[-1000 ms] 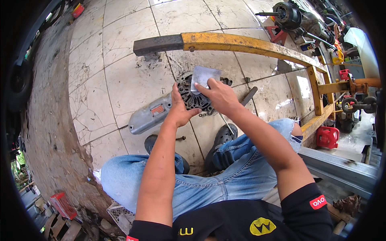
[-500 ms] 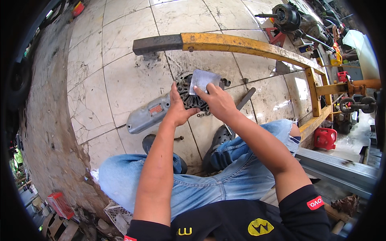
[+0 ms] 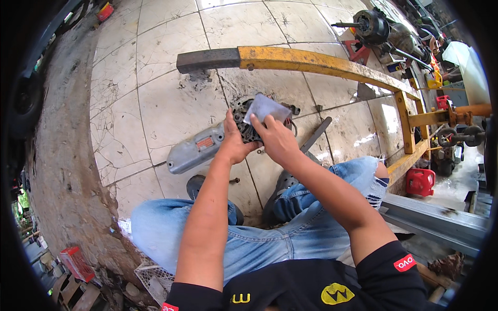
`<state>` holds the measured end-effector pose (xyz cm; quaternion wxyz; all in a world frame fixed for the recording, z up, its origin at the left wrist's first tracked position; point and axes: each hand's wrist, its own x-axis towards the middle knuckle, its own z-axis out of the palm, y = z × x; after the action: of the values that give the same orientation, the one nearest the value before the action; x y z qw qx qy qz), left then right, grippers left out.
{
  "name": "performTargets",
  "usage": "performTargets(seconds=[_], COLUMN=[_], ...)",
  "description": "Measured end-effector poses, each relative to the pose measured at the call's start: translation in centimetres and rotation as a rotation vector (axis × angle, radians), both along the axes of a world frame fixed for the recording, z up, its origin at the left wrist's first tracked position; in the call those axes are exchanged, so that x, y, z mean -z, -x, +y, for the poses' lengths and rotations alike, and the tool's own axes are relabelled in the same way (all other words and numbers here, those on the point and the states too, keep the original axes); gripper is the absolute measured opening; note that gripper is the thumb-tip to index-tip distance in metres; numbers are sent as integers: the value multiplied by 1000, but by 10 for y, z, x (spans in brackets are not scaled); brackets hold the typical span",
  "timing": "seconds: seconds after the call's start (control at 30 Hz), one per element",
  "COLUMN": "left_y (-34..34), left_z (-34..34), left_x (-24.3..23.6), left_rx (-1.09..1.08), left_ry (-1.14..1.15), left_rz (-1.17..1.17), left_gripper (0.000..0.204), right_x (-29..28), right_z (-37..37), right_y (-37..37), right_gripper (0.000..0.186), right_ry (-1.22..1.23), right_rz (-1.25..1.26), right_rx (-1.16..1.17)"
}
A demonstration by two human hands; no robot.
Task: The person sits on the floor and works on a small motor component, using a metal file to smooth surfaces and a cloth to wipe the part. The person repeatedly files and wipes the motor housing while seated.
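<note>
A round slotted metal part point(image 3: 239, 115), which looks like an alternator, rests on the tiles before me. My left hand point(image 3: 235, 140) is closed on its near left side, thumb and fingers spread around the rim. A thin grey sheet point(image 3: 268, 109), perhaps sandpaper, is in my right hand point(image 3: 275, 137), with the index finger pressing on its near edge. The sheet lies tilted over the part's right side and hides much of it. Left of my left hand, a long silver metal cover point(image 3: 194, 150) with an orange label touches or nearly touches the part.
A yellow steel frame point(image 3: 311, 60) with a dark end stretches across beyond my hands. A flat metal bar point(image 3: 317, 135) lies to the right, beside my shoe. One bolt point(image 3: 235, 180) is on the floor between my feet. Farther right stands a red jerrycan point(image 3: 420, 182).
The grey sheet has turned clockwise and slid slightly right with my right hand. My left hand stays on the round part. The whole view has shifted a little.
</note>
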<state>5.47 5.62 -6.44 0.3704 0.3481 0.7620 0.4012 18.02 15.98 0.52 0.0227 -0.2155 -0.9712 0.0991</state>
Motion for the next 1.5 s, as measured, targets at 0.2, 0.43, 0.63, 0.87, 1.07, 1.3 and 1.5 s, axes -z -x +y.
performTargets(seconds=[0.2,0.43,0.63,0.87,1.07,1.3,1.5], left_y=[2,4,3,0,2,2,1], left_z=[-1,-2,-3,-2,-1,0,1], left_x=[4,16,12,7,10,2,-7], left_rx=[5,-2,1,10,2,-5,-16], left_ry=[-2,-84,-63,-39,-77,-13,13], left_rz=[-31,-49,-52,-15,8,-47,-21], left_gripper=[145,145,145,146,144,143,144], right_x=[-2,3,1,7,-2,5,2], right_z=[5,19,13,12,4,-13,-7], right_y=[13,11,-3,-5,-2,-16,-1], right_gripper=[70,59,60,73,66,67,73], right_ry=[-19,-53,11,83,36,56,71], right_rz=[40,19,87,59,37,30,48], right_rx=[10,46,93,176,144,155,193])
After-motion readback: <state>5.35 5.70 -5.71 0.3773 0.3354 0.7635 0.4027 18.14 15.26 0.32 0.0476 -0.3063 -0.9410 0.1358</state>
